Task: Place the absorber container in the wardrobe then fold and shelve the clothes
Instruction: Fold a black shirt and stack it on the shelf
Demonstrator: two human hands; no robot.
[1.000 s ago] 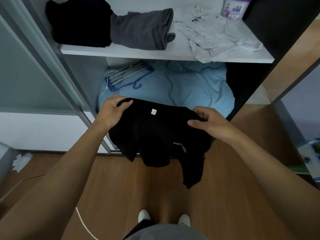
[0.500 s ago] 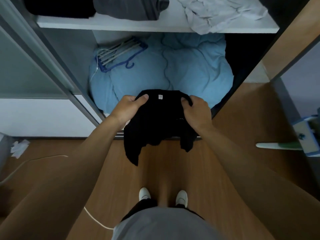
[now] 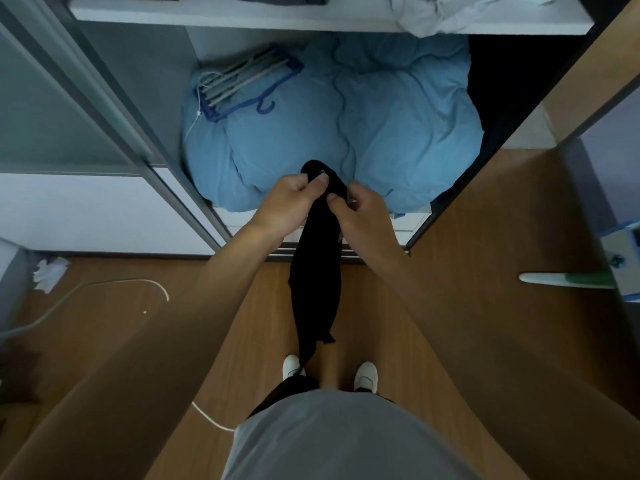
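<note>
A black garment (image 3: 315, 271) hangs in a narrow folded strip in front of the open wardrobe, its lower end reaching down near my feet. My left hand (image 3: 289, 202) grips its top edge, thumb over the cloth. Close beside it, my right hand (image 3: 360, 216) pinches the same top edge. The white wardrobe shelf (image 3: 242, 15) runs along the top of the view with a crumpled white garment (image 3: 460, 12) at its right end. The absorber container is out of view.
A light blue duvet (image 3: 381, 116) fills the wardrobe bottom, with a bundle of blue and white hangers (image 3: 242, 81) on it. The sliding door frame (image 3: 138, 133) stands left. On the wooden floor lie a white cable (image 3: 114, 284) and crumpled paper (image 3: 48, 271). A white-green handle (image 3: 561, 280) juts in at right.
My hands have come together, folding the black garment in half lengthwise so it now hangs as a narrow strip. The view has tilted further down, hiding most of the shelf.
</note>
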